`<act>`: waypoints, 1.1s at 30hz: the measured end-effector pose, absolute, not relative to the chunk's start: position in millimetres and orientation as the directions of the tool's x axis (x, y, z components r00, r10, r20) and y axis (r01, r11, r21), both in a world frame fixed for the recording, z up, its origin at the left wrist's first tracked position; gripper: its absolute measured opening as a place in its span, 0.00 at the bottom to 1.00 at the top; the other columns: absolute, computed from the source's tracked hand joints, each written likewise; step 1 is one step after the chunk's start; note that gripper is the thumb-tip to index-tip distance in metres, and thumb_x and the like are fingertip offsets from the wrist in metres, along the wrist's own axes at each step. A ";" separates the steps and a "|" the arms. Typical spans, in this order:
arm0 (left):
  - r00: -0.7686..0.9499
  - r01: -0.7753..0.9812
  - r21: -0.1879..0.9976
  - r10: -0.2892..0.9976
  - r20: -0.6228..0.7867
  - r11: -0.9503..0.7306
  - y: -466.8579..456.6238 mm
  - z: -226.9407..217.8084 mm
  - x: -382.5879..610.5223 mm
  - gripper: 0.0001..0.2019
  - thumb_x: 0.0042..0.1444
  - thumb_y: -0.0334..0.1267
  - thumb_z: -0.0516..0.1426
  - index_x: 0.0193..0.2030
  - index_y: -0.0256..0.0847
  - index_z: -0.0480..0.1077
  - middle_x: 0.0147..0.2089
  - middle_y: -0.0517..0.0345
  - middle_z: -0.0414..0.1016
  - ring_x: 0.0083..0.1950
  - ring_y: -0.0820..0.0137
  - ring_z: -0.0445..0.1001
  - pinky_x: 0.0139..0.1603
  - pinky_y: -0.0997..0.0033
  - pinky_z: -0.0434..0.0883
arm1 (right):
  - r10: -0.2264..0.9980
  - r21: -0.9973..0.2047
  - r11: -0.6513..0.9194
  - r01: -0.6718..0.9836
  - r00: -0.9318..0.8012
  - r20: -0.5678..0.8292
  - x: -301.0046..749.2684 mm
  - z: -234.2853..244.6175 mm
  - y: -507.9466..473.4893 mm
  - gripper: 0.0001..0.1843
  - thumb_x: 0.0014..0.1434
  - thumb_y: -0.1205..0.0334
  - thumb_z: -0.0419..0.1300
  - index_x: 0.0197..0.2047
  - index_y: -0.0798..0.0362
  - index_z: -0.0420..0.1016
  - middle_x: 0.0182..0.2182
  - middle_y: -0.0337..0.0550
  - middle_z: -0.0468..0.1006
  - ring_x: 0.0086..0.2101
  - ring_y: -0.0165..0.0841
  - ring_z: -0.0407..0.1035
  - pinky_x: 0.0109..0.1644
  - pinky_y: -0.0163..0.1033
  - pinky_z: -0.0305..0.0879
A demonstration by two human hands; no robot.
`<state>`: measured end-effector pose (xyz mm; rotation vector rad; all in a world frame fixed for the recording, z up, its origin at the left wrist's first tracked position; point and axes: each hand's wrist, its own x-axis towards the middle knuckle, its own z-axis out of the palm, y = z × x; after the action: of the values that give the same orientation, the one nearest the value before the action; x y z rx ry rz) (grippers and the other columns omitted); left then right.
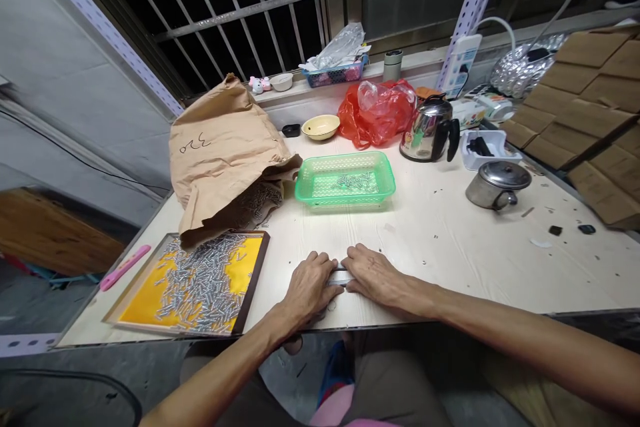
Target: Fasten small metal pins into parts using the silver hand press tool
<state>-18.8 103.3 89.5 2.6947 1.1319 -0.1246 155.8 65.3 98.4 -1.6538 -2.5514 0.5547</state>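
At the table's front edge, my left hand (311,283) and my right hand (374,275) are closed around opposite ends of a small flat silvery metal piece (341,276). The hands almost meet, so only its middle shows and its exact kind is hidden. Left of my left hand lies a shallow framed tray (256,267) with a yellow bottom, strewn with many small silvery spring-like pieces (205,283). Beyond my hands stands a green perforated plastic basket (345,199) holding some similar small pieces (356,181).
A brown paper bag (225,147) lies open over the tray's back edge, more small pieces in its mouth. A pink-handled tool (125,267) lies left of the tray. At the back are a red plastic bag (375,117) and a steel kettle (425,130); a lidded metal cup (497,185) stands right.
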 end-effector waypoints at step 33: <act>0.671 0.596 0.402 0.706 0.225 -0.695 -1.3 54.9 -16.9 0.21 0.60 0.33 0.50 0.60 0.37 0.59 0.61 0.46 0.64 0.64 0.60 0.59 0.62 0.54 0.62 | 0.738 -0.284 0.662 0.694 -0.670 0.084 117.8 86.4 102.7 0.08 0.60 0.61 0.57 0.42 0.48 0.74 0.41 0.44 0.71 0.42 0.36 0.60 0.41 0.39 0.54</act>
<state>-16.9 -1.3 54.9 2.5920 1.0381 0.5300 117.8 102.7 86.4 -1.1696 -2.6856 0.3391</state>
